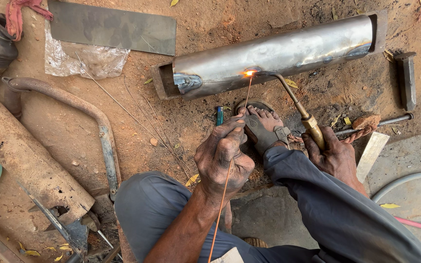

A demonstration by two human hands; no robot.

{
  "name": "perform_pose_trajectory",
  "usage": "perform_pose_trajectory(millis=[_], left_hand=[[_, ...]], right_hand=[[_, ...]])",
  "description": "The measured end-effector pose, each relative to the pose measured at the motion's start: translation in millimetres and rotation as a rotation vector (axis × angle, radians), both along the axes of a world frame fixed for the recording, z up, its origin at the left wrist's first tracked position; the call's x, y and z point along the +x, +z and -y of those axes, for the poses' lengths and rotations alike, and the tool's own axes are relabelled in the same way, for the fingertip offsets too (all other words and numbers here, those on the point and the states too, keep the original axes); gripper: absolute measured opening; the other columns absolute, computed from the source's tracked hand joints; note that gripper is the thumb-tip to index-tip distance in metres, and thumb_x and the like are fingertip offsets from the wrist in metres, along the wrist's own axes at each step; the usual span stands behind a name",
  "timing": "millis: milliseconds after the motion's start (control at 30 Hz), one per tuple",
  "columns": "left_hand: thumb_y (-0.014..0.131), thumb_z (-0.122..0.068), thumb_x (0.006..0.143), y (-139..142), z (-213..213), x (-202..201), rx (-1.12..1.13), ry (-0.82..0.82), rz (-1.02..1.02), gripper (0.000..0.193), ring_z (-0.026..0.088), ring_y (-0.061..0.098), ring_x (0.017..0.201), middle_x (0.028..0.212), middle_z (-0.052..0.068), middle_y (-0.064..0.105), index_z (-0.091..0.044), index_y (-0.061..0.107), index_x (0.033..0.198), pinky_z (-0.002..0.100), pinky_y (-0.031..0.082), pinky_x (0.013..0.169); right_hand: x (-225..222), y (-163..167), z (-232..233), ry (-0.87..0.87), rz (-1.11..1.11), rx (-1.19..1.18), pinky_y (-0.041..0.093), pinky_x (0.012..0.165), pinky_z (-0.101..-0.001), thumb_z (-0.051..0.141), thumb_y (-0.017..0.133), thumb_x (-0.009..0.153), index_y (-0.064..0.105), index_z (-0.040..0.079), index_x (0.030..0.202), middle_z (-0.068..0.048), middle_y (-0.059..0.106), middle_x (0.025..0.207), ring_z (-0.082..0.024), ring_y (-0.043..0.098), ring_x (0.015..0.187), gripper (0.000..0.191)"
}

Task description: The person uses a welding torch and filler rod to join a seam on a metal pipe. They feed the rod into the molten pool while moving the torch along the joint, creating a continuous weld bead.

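Observation:
A long shiny metal muffler body (288, 51) lies across the dirt ahead of me. My right hand (334, 156) grips a brass gas torch (300, 109) whose bent tip reaches the body's near edge, where a small orange flame (249, 72) glows. My left hand (222, 156) pinches a thin copper-coloured filler rod (227, 180), its far end touching the glowing spot. My sandalled foot (264, 125) rests just below the muffler. I squat in grey trousers.
A rusty old silencer with a bent pipe (30, 156) lies at left, a flat steel sheet (113, 27) and clear plastic behind it. Spare rods (137, 117) lie on the dirt. A hammer (405, 78), a metal bar and hoses (405, 182) are at right.

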State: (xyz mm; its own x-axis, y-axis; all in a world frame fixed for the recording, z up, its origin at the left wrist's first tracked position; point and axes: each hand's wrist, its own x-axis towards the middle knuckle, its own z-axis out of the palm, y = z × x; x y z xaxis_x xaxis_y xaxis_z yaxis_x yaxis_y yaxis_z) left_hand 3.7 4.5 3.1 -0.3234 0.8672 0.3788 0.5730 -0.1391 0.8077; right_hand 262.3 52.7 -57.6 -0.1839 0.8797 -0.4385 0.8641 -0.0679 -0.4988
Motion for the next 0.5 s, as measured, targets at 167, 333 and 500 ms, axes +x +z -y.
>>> perform_pose_trajectory(millis=[167,333,500], left_hand=[[0.062,0.016,0.088,0.8,-0.1,-0.2,-0.006,0.006,-0.028,0.023,0.030,0.078,0.097,0.111,0.021,0.068,0.003,0.054,0.106,0.034,0.071,0.076],[0.062,0.016,0.087,1.4,0.3,-0.4,-0.009,0.002,-0.025,0.024,0.029,0.077,0.096,0.112,0.021,0.068,0.003,0.054,0.105,0.034,0.071,0.075],[0.063,0.016,0.088,1.2,0.0,0.2,-0.014,0.009,-0.001,0.024,0.026,0.078,0.091,0.112,0.021,0.069,0.003,0.054,0.106,0.032,0.070,0.073]], right_hand=[[0.3,0.3,-0.9,0.008,0.003,-0.015,0.053,0.055,-0.0409,0.029,0.071,0.099,0.067,0.007,0.118,-0.014,0.068,0.069,-0.027,0.069,0.058,0.029],[0.3,-0.7,-1.0,0.016,0.014,-0.004,0.054,0.056,-0.0413,0.028,0.072,0.099,0.067,0.007,0.118,-0.015,0.069,0.070,-0.028,0.070,0.059,0.029],[0.5,-1.6,-0.6,0.011,0.011,0.002,0.054,0.057,-0.0417,0.029,0.072,0.099,0.068,0.007,0.117,-0.016,0.069,0.070,-0.029,0.071,0.060,0.029]])
